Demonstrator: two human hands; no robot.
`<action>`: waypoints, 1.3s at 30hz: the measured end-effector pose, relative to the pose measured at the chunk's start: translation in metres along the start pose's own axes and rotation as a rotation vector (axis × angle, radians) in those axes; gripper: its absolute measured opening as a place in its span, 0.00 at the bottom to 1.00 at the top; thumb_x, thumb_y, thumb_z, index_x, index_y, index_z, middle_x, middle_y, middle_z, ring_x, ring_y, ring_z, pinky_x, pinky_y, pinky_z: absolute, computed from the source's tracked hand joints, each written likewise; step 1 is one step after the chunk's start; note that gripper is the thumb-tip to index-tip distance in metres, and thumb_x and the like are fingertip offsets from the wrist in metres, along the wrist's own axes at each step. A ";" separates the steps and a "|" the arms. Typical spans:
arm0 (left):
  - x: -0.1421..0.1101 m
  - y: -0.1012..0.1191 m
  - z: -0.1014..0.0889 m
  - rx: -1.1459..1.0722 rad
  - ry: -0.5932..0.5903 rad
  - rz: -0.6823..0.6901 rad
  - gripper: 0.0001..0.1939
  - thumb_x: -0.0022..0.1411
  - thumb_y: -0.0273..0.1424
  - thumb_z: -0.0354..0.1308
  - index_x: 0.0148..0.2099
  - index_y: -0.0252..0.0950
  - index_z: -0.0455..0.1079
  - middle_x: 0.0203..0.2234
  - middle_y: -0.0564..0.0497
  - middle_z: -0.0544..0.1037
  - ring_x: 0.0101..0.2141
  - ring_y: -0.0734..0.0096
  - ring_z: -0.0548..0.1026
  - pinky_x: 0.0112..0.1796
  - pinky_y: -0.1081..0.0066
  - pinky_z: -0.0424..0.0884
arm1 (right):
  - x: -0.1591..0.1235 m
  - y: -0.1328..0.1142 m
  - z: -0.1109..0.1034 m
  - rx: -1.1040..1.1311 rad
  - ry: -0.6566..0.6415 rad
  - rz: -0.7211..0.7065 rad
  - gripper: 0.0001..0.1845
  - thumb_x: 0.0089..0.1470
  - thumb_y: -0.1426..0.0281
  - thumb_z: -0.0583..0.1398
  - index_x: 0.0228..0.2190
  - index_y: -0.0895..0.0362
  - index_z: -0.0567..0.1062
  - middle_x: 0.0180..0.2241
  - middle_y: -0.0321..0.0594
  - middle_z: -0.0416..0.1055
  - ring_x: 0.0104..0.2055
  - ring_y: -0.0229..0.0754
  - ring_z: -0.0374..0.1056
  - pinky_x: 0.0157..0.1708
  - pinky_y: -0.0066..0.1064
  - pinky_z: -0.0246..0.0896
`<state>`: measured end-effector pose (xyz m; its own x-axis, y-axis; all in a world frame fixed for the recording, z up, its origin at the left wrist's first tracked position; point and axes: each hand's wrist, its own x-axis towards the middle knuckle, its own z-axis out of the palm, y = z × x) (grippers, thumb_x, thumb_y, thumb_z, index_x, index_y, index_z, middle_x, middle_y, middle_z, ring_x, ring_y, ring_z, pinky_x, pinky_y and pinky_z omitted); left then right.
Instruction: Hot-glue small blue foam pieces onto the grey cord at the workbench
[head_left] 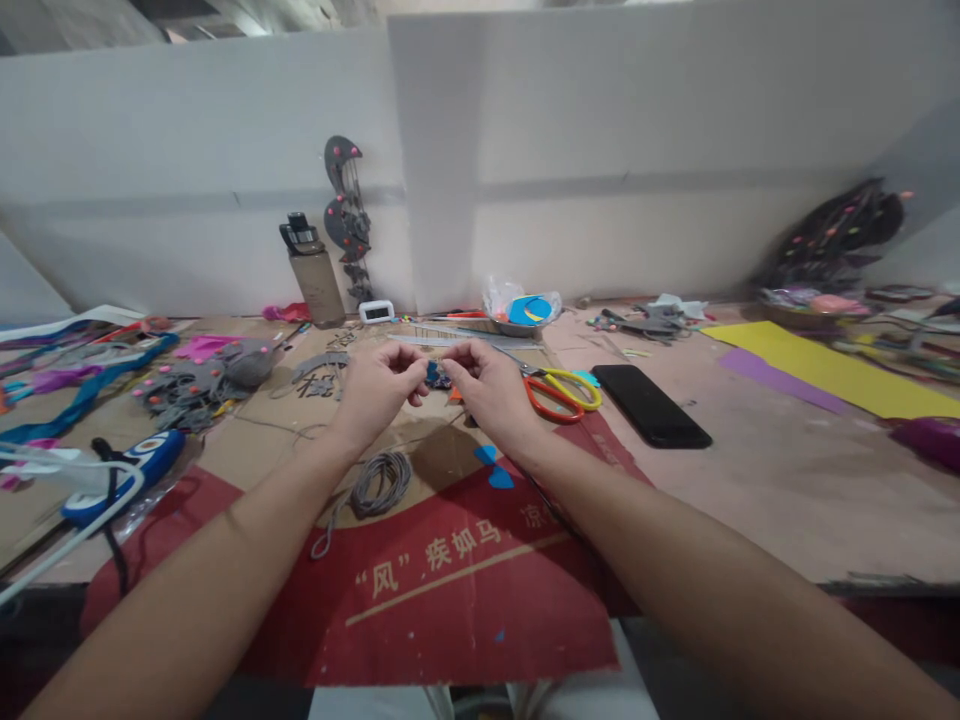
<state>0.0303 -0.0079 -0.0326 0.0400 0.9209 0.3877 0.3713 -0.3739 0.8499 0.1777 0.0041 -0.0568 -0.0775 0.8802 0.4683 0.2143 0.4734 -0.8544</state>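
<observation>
Fingertips drawn together on both the left hand (386,387) and right hand (489,392), with a small blue piece (436,376) between them, though I can't tell which one's actually gripping it. Looks mid-job to me: blue cutouts (499,477) and coiled cord (381,484) lie loose on the cardboard (540,625), so there's probably more left.

The piece (435,376) is small and dark blue, held at mid-scene, slightly left of centre, between near and far. It is partly covered; its full outline is too small to tell.
</observation>
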 end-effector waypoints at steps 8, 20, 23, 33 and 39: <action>-0.001 0.003 0.001 -0.004 -0.032 -0.003 0.07 0.54 0.31 0.58 0.30 0.32 0.69 0.16 0.53 0.72 0.15 0.79 0.68 0.19 0.78 0.67 | -0.001 0.000 -0.003 -0.092 -0.023 -0.055 0.09 0.52 0.66 0.57 0.31 0.56 0.76 0.27 0.37 0.73 0.28 0.37 0.67 0.27 0.28 0.62; 0.001 0.000 -0.001 -0.002 -0.132 0.009 0.09 0.55 0.34 0.58 0.32 0.32 0.71 0.19 0.52 0.74 0.17 0.77 0.70 0.21 0.76 0.69 | 0.000 -0.005 -0.006 -0.176 -0.013 -0.011 0.09 0.51 0.66 0.56 0.27 0.57 0.73 0.21 0.34 0.68 0.25 0.35 0.64 0.23 0.26 0.56; 0.006 -0.002 -0.006 -0.040 -0.177 -0.021 0.12 0.57 0.37 0.57 0.34 0.31 0.73 0.21 0.49 0.76 0.19 0.74 0.73 0.22 0.75 0.70 | 0.000 -0.006 -0.008 -0.195 -0.006 -0.020 0.08 0.50 0.67 0.56 0.26 0.57 0.72 0.21 0.33 0.66 0.23 0.34 0.62 0.23 0.26 0.54; -0.001 0.005 -0.006 0.233 -0.165 0.103 0.10 0.56 0.33 0.57 0.37 0.34 0.76 0.18 0.52 0.76 0.17 0.78 0.70 0.19 0.79 0.67 | -0.002 -0.005 -0.008 -0.318 0.007 -0.167 0.05 0.50 0.71 0.57 0.27 0.57 0.74 0.26 0.36 0.70 0.27 0.35 0.63 0.28 0.27 0.56; 0.001 -0.001 -0.009 0.333 -0.090 0.209 0.08 0.56 0.31 0.56 0.34 0.34 0.75 0.20 0.52 0.76 0.18 0.78 0.71 0.20 0.79 0.68 | -0.005 -0.003 -0.003 -0.221 -0.039 -0.123 0.09 0.55 0.68 0.55 0.36 0.58 0.72 0.31 0.39 0.72 0.31 0.37 0.66 0.33 0.29 0.59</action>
<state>0.0220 -0.0076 -0.0296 0.2218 0.8404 0.4946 0.6266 -0.5114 0.5880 0.1799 -0.0022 -0.0557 -0.1528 0.8190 0.5531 0.4083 0.5620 -0.7194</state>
